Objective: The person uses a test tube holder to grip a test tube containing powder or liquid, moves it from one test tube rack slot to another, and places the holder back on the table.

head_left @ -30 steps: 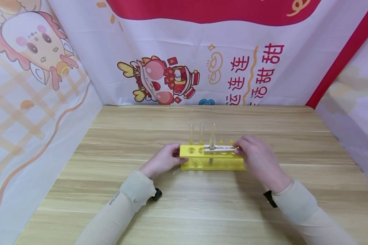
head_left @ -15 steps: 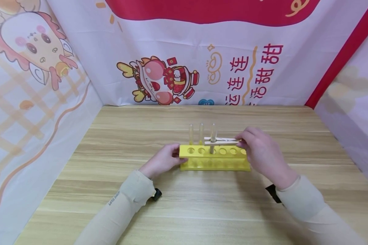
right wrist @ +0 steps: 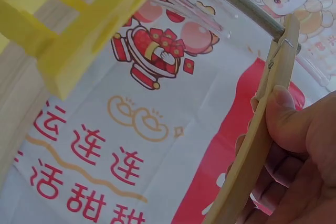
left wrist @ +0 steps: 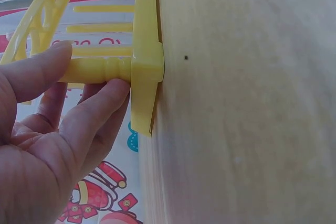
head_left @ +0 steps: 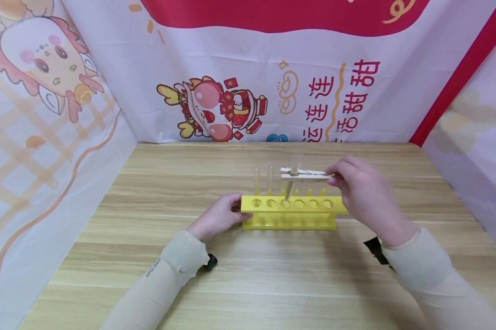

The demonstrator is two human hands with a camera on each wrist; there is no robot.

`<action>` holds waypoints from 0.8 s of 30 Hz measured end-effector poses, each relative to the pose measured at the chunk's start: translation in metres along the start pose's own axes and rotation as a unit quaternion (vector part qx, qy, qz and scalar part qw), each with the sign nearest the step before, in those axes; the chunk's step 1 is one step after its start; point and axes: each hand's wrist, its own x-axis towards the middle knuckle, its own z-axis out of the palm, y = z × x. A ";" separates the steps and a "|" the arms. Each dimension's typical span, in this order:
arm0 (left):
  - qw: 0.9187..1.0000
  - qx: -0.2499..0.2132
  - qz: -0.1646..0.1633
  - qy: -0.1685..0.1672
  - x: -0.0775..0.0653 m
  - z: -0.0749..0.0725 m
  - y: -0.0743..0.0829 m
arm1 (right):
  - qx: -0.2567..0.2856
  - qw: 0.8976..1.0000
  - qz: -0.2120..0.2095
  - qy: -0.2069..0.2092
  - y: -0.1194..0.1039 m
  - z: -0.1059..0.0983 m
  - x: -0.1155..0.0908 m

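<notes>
My left hand [head_left: 221, 213] grips the left end of a yellow test tube rack [head_left: 292, 209]; in the left wrist view, thumb and fingers close round its end post [left wrist: 97, 70]. My right hand [head_left: 365, 201] holds a wooden test tube holder [head_left: 310, 177] by its right part, thumb along the wood in the right wrist view. The holder's jaws clasp a test tube [head_left: 289, 190] with greyish-brown contents in its lower part. That tube leans a little, its lower end right above the third hole from the left. Two clear test tubes [head_left: 270, 178] stand upside down on the rack's back pegs.
The rack stands on a wood-grain table [head_left: 248, 275]. More yellow pegs [head_left: 310, 192] rise along its back row. A printed white and red cloth [head_left: 215, 50] hangs behind the table, with printed cloth at both sides.
My right hand has raised the test tube holder and the clasped tube up out of the rack and slightly right, and the tube now tilts. The left hand has stayed on the rack.
</notes>
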 end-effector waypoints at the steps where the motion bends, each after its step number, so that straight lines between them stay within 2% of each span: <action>1: 1.000 0.000 0.000 0.000 0.000 0.000 0.000 | 0.001 1.000 0.002 0.000 0.000 -0.002 0.001; 8: 1.000 -0.003 -0.004 -0.003 0.000 0.000 0.000 | -0.008 1.000 0.006 0.012 0.003 -0.015 0.006; 16: 1.000 -0.005 -0.005 -0.005 0.000 0.000 0.000 | -0.035 0.999 0.021 -0.005 0.002 -0.027 0.009; 24: 1.000 0.000 -0.008 -0.004 0.000 -0.001 0.001 | -0.039 0.999 0.028 -0.003 0.003 -0.032 0.008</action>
